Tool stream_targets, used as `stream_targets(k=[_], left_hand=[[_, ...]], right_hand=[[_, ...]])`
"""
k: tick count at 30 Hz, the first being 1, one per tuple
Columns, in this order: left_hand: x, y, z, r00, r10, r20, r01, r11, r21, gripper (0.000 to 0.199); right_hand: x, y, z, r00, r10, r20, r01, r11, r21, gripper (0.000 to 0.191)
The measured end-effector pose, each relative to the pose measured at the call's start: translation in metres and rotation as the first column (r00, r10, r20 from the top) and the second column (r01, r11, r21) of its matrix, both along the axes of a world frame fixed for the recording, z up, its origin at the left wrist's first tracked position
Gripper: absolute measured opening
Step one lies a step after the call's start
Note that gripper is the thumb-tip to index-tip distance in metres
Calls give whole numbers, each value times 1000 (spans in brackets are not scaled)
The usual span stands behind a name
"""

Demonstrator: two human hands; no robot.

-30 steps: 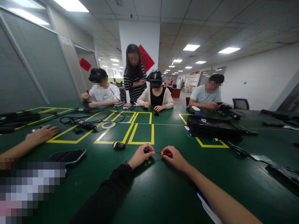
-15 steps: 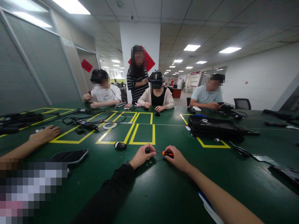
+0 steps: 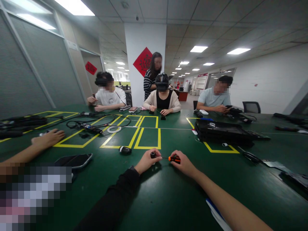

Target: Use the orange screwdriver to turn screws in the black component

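Observation:
My right hand [image 3: 184, 163] is closed around the orange and black handle of a screwdriver [image 3: 173, 159]. Its thin shaft points left, towards my other hand. My left hand [image 3: 147, 161] pinches a small black rounded part [image 3: 153, 155], whose exact kind I cannot make out. The shaft's tip ends at the left fingertips; whether it sits inside the part is hidden. Both hands are just above the green table [image 3: 154, 189]. A black and white rounded object [image 3: 125, 150] lies on the table, left of and beyond my left hand.
Yellow tape outlines [image 3: 147, 148] mark the table ahead. A white cable coil [image 3: 114, 129] and black cables [image 3: 90, 127] lie to the left, near another person's hand [image 3: 49, 138]. Black stacked trays [image 3: 222, 132] stand right. Several people are across the table.
The view has shifted slightly, moving the table items a little to the right. The standing person across the table has moved right. My hands keep the same hold.

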State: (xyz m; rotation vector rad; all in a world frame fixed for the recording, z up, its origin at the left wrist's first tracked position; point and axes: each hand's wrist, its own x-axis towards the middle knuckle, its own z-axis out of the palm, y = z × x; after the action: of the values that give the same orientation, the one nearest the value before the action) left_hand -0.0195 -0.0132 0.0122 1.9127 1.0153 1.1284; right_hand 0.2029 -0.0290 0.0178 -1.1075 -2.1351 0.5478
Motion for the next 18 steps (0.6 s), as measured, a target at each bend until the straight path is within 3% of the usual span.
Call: stream_targets(k=[3,9,18], left_hand=[[0,-1,1,1000,-1,-1,1,1000,-14,20],[1,-1,1,1000,3,10,-3,1000,-15,19],[0,1,0,1000,-6,4,6,1000,-11,20]], right_hand=[[0,-1,1,1000,-4,-4,4,1000,-21,26],[0,0,3,998,24,64,-26,999,21,22],[-2,0,0,1000,-11,14,11,1000,12,17]])
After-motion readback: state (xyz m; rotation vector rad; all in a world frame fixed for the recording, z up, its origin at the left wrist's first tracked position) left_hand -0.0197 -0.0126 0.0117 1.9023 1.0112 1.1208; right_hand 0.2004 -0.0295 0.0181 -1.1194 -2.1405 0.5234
